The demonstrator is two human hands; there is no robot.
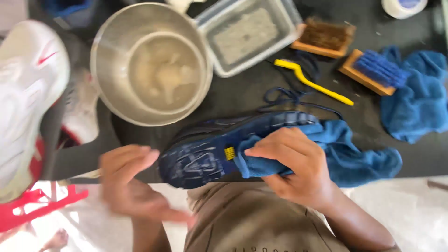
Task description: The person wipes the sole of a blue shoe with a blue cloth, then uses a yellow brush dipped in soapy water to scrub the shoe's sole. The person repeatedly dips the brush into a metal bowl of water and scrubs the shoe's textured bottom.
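At frame centre, above the tabletop (242,88) edge, the right hand (294,163) grips a soft blue cloth (354,154) against the light, stiff-soled navy shoe (210,151); the blurred left hand (133,184), fingers loosely open, cups its toe.

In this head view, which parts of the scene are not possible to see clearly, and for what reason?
- Left hand: blurred by motion; unclear whether it touches the dark blue shoe.
- Shoe's upper: faces away, partly covered by the right hand and blue cloth.
- White shoe: cut off by the left edge, out of focus.
- Metal bowl: cloudy water hides its bottom.
- White roll: cut off by the top edge.
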